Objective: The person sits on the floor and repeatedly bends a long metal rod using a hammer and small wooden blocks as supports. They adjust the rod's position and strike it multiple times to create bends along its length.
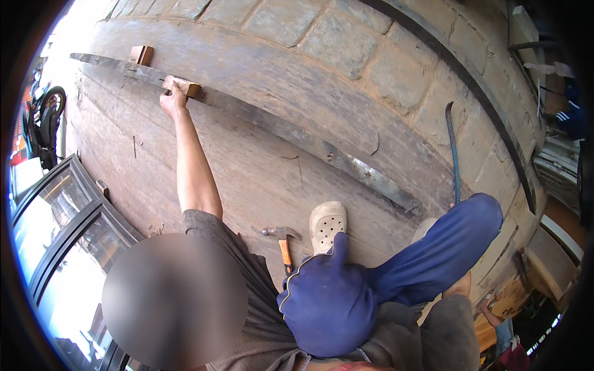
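Left hand (174, 102), nearer, grasps a wooden block (184, 86) against a long grey strip (266, 123) slanting rightward, bodyward; right hand (452, 204) mostly knee-hidden (484, 213), grip unclear.

Watching remotely, I took this for an outdoor work area: rectangular grey stone paving (339, 44) bordered a flat brown floor (247, 176), with a steel-headed, orange-handled claw hammer (285, 249), a slim blue hooked bar (456, 157) and a parked black motorcycle (44, 127) in sight.
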Action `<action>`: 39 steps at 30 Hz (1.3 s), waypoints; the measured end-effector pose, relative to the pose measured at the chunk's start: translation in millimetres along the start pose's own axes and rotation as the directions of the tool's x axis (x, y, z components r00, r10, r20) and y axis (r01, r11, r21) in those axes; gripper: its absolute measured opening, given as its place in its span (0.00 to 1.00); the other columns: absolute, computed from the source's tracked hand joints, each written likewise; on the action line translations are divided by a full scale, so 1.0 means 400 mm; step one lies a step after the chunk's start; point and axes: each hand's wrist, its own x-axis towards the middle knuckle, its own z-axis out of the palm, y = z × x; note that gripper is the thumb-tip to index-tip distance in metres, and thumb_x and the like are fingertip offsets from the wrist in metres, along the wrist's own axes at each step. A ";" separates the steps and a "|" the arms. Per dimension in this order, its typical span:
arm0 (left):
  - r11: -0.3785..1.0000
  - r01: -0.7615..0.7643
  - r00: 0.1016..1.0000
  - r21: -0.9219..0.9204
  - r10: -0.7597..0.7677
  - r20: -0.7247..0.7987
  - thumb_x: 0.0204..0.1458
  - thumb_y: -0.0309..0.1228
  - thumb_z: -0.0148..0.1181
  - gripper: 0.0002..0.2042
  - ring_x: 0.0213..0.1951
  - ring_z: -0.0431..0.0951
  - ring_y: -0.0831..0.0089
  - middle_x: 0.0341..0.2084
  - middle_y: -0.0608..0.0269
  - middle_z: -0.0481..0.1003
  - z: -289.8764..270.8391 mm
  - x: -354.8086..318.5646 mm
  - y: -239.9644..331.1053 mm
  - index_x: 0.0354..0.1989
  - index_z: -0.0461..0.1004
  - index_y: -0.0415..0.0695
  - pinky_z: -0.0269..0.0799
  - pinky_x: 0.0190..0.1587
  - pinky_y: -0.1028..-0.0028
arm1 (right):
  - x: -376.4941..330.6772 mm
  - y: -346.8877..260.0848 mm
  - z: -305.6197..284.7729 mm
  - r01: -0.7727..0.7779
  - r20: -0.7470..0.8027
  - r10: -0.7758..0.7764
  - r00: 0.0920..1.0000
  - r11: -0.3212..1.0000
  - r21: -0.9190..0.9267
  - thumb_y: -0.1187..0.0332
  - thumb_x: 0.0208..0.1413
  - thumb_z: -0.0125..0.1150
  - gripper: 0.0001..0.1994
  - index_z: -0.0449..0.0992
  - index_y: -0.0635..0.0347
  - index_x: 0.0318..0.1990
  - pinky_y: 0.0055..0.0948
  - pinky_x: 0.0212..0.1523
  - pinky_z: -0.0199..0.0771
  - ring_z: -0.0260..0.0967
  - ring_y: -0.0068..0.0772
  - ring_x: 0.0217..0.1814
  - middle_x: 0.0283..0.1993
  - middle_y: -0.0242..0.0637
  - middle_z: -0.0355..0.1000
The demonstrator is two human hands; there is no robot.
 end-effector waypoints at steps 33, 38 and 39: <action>0.925 0.114 0.359 0.363 -0.379 0.853 0.55 0.54 0.54 0.31 0.49 0.77 0.54 0.47 0.41 0.74 -0.743 -1.191 0.908 0.54 0.67 0.35 0.70 0.52 0.62 | -0.406 -1.002 -0.983 0.764 0.678 -0.374 0.633 0.443 -0.469 0.68 0.60 0.49 0.20 0.64 0.68 0.58 0.47 0.48 0.70 0.71 0.63 0.46 0.41 0.63 0.72; 0.765 0.599 0.534 0.235 -0.601 0.595 0.52 0.61 0.51 0.45 0.57 0.69 0.50 0.53 0.34 0.68 -0.608 -1.137 0.896 0.62 0.53 0.27 0.63 0.59 0.64 | -0.810 -1.251 -0.864 0.796 0.760 -0.280 0.586 0.374 -0.476 0.67 0.63 0.47 0.20 0.60 0.68 0.59 0.47 0.47 0.70 0.73 0.62 0.46 0.41 0.61 0.73; 0.619 0.779 0.472 0.098 -0.682 0.559 0.53 0.61 0.50 0.46 0.59 0.67 0.49 0.54 0.34 0.67 -0.580 -1.108 0.926 0.64 0.49 0.28 0.68 0.55 0.59 | -0.821 -1.260 -0.822 0.859 0.809 -0.321 0.492 0.328 -0.392 0.65 0.64 0.47 0.20 0.61 0.65 0.60 0.42 0.39 0.74 0.75 0.48 0.36 0.34 0.50 0.74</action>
